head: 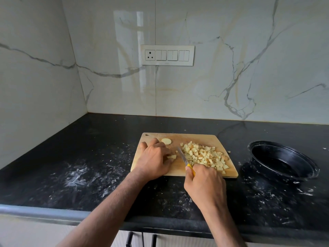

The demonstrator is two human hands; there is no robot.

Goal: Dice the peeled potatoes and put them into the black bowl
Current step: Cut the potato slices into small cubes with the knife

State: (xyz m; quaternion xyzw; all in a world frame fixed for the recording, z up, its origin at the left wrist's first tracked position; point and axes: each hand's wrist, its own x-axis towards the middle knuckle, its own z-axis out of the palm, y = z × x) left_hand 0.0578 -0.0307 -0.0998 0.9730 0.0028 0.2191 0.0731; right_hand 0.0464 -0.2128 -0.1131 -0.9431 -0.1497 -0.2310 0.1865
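Countertop (89,157) — left hand (153,159) hides potato.

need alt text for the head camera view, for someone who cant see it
A person's right hand cuts potato with a yellow-handled knife on a wooden board, while the left hand steadies the piece. Diced potato is piled on the board; the black bowl sits empty to the right.

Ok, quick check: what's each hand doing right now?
Left hand: fingers curled down, holding a potato piece on the cutting board.
Right hand: gripping the yellow-handled knife.
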